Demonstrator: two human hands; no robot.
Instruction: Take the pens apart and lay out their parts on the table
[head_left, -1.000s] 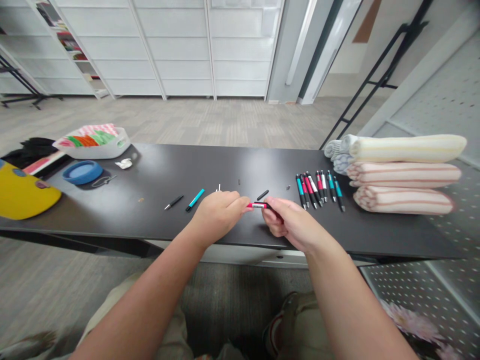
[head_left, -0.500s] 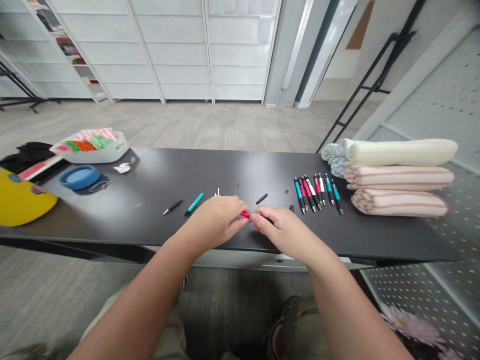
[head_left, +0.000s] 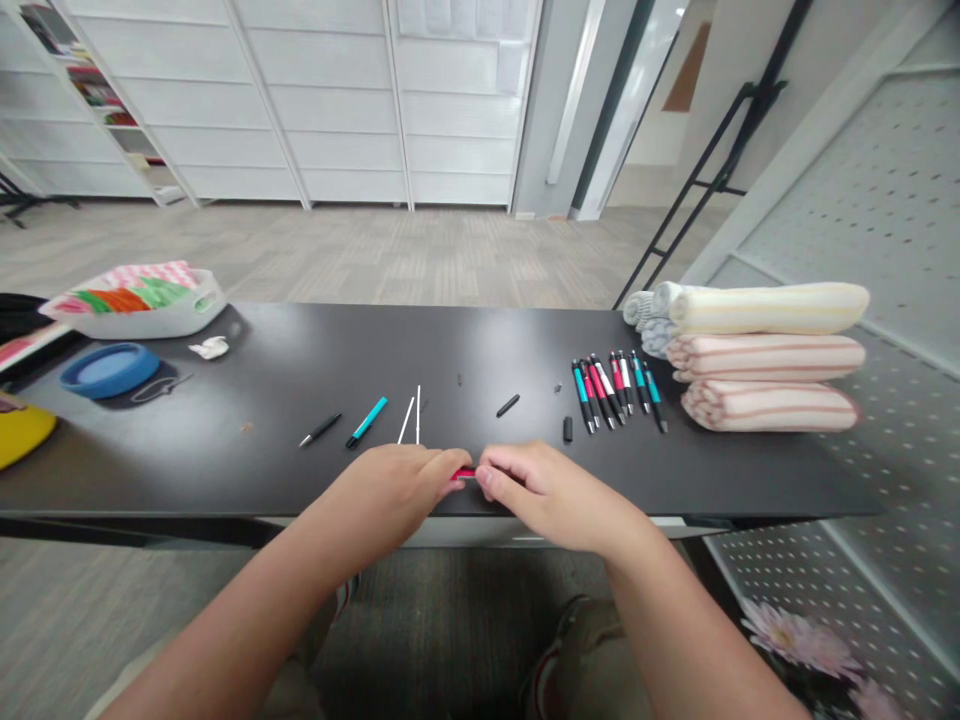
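Both ends of a red pen piece (head_left: 463,473) pinned between fingertips, right at the near edge of the table (head_left: 360,350). Left hand (head_left: 405,488) curled nearly closed, thumb and fingers around one end. Right hand (head_left: 559,490) pinching the other, thumb against forefinger, inner side mostly hidden: can't tell what else might be tucked in there.

Held end to end, probably for a firm, opposed grip, one side steadying the other. And look beyond! Two slim white rods (head_left: 418,412) just past the left hand, lower ends lost behind it. Farther left, a turquoise barrel (head_left: 367,422) and a black-and-silver tip section (head_left: 320,430), spread apart, perhaps to stay easy to pick out. Over to the right, a slim black part (head_left: 508,405) and a stubby black part (head_left: 568,430), then a row of pens (head_left: 607,388) lined up side by side, likely for tidiness.

Now the pose: left forearm (head_left: 247,610) slanting in, back of the hand up, knuckles arched. Right forearm (head_left: 697,620) mirroring from the opposite side, wrist slightly bent, thumb pointing inward.
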